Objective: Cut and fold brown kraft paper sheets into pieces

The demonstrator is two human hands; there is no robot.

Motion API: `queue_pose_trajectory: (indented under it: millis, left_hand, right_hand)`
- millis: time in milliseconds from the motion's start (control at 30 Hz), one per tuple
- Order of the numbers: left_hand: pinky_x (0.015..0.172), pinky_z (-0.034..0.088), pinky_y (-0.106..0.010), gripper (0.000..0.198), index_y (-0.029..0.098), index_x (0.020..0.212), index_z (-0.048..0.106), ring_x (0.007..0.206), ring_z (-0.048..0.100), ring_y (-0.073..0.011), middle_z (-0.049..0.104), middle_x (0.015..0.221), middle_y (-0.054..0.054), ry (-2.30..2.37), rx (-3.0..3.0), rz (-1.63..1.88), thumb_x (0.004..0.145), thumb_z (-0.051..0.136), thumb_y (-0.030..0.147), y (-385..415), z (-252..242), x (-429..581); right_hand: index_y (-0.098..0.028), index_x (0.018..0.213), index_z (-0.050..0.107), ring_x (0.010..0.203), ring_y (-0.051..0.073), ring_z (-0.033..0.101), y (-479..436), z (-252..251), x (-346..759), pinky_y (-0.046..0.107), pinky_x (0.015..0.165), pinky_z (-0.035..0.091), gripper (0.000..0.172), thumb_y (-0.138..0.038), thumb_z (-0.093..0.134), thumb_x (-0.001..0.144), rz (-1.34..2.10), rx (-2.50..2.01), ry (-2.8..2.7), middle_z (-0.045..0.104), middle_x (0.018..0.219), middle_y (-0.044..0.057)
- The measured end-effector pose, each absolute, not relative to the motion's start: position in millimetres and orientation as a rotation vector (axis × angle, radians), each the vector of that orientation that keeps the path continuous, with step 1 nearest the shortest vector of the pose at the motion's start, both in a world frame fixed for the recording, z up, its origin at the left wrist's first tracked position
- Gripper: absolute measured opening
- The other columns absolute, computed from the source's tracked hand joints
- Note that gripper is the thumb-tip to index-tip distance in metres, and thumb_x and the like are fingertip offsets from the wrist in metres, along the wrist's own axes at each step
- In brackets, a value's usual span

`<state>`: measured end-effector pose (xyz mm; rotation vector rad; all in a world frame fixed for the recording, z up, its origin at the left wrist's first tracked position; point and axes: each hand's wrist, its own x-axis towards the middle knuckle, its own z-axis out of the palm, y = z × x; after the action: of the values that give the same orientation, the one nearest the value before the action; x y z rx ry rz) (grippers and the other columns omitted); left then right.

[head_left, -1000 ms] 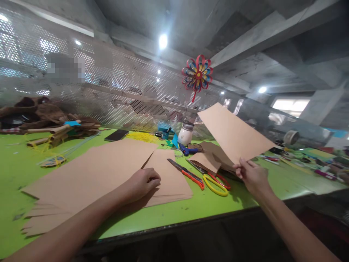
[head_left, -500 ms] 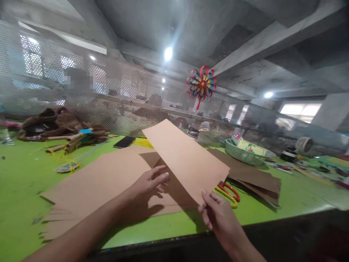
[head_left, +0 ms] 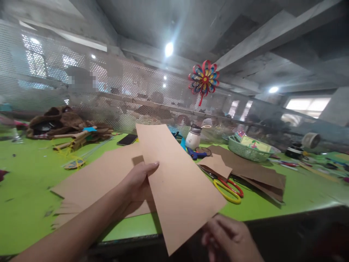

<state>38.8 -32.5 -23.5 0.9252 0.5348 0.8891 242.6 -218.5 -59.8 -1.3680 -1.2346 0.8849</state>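
A long sheet of brown paper [head_left: 174, 174] is held up in front of me, slanting down toward the table's front edge. My left hand [head_left: 140, 180] grips its left side, thumb on top and the other fingers hidden beneath. By the lower right edge of the sheet is my right hand [head_left: 227, 234], its curled fingers blurred; whether they touch the paper I cannot tell. Under and left of the sheet lies a stack of brown paper [head_left: 100, 174]. Scissors [head_left: 227, 191] with one red and one yellow handle lie to the right, partly under a small brown paper piece [head_left: 218, 165].
Darker brown sheets [head_left: 245, 171] lie beside a green basket [head_left: 248, 149]. Behind the held sheet stand a white bottle [head_left: 193, 137] and a blue glue gun [head_left: 196, 153]. A phone [head_left: 127, 139] and rolled paper tubes [head_left: 73, 140] lie at the back left of the green table [head_left: 27, 189].
My left hand has gone from open beside the sheet to gripping it. The sheet has swung nearer and lower, uncovering the bottle, glue gun and scissors. My right hand has moved slightly down and right.
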Motion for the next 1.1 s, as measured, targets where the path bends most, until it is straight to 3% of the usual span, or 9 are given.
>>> queue_pose_trajectory:
  millis: [67, 233, 367, 467, 600, 767, 867, 1000, 1100]
  left_hand:
    - [0.091, 0.052, -0.047, 0.034, 0.004, 0.106, 0.067, 0.093, 0.069, -0.0332, 0.072, 0.106, -0.02, 0.557, 0.914, 0.882, 0.078, 0.068, 0.021, -31, -24, 39]
    - [0.094, 0.049, -0.048, 0.032, 0.004, 0.107, 0.066, 0.096, 0.069, -0.0328, 0.072, 0.105, -0.019, 0.504, 0.855, 0.727, 0.078, 0.065, 0.018, -31, -24, 39]
    - [0.093, 0.05, -0.048, 0.033, 0.002, 0.107, 0.066, 0.093, 0.069, -0.0317, 0.072, 0.104, -0.02, 0.45, 0.895, 0.597, 0.08, 0.063, 0.019, -35, -22, 37]
    - [0.092, 0.049, -0.046, 0.034, 0.004, 0.108, 0.065, 0.089, 0.07, -0.0304, 0.073, 0.101, -0.019, 0.441, 0.963, 0.585, 0.078, 0.065, 0.018, -37, -22, 37]
    - [0.098, 0.045, -0.047, 0.039, 0.008, 0.116, 0.064, 0.1, 0.067, -0.031, 0.07, 0.112, -0.017, 0.394, 0.994, 0.506, 0.078, 0.066, 0.018, -39, -24, 38]
    - [0.097, 0.046, -0.047, 0.036, 0.006, 0.11, 0.067, 0.097, 0.068, -0.0311, 0.072, 0.108, -0.019, 0.454, 1.074, 0.526, 0.077, 0.066, 0.018, -36, -30, 37]
    - [0.096, 0.046, -0.044, 0.037, 0.007, 0.11, 0.067, 0.096, 0.068, -0.0296, 0.073, 0.104, -0.017, 0.543, 1.077, 0.539, 0.076, 0.068, 0.019, -37, -27, 38]
    - [0.095, 0.047, -0.041, 0.039, 0.009, 0.109, 0.067, 0.094, 0.069, -0.0281, 0.075, 0.1, -0.014, 0.627, 1.082, 0.571, 0.073, 0.072, 0.024, -42, -22, 40]
    - [0.097, 0.047, -0.041, 0.036, 0.012, 0.109, 0.068, 0.103, 0.066, -0.0292, 0.073, 0.106, -0.014, 0.577, 1.074, 0.582, 0.077, 0.069, 0.028, -46, -19, 43]
  right_hand:
    - [-0.017, 0.069, 0.067, 0.046, 0.013, 0.056, -221, -57, 271, 0.022, 0.047, 0.045, 0.043, -0.056, 0.059, 0.085, 0.591, -1.435, -1.227, 0.06, 0.051, 0.002]
    - [-0.024, 0.115, 0.064, 0.086, 0.02, 0.068, -207, -54, 325, 0.026, 0.072, 0.057, 0.028, -0.035, 0.059, 0.089, 0.096, -1.348, -1.466, 0.071, 0.103, 0.007]
    - [-0.029, 0.139, 0.046, 0.127, 0.026, 0.049, -191, -49, 322, 0.04, 0.102, 0.046, 0.048, -0.021, 0.052, 0.092, -0.126, -1.275, -1.979, 0.05, 0.14, 0.009]
    - [-0.027, 0.142, 0.043, 0.139, 0.029, 0.03, -182, -44, 308, 0.049, 0.111, 0.034, 0.054, -0.014, 0.052, 0.09, -0.256, -1.191, -2.248, 0.037, 0.15, 0.01]
    - [-0.028, 0.131, 0.054, 0.137, 0.026, 0.032, -170, -40, 299, 0.047, 0.108, 0.035, 0.048, -0.005, 0.045, 0.09, -0.174, -1.051, -2.421, 0.051, 0.14, 0.007]
    - [-0.026, 0.125, 0.06, 0.12, 0.022, 0.052, -153, -38, 299, 0.042, 0.103, 0.042, 0.032, -0.025, 0.052, 0.094, 0.262, -0.802, -2.353, 0.067, 0.12, 0.008]
    - [-0.024, 0.108, 0.071, 0.108, 0.022, 0.059, -145, -42, 298, 0.039, 0.096, 0.046, 0.025, -0.032, 0.051, 0.096, 0.501, -0.873, -2.188, 0.071, 0.107, 0.008]
    - [-0.019, 0.086, 0.076, 0.085, 0.022, 0.064, -139, -48, 289, 0.034, 0.076, 0.052, 0.033, -0.046, 0.058, 0.089, 0.807, -1.146, -1.815, 0.071, 0.088, 0.006]
    - [-0.019, 0.086, 0.077, 0.089, 0.025, 0.063, -135, -47, 278, 0.035, 0.074, 0.052, 0.037, -0.052, 0.062, 0.083, 0.934, -1.234, -1.525, 0.07, 0.095, 0.007]
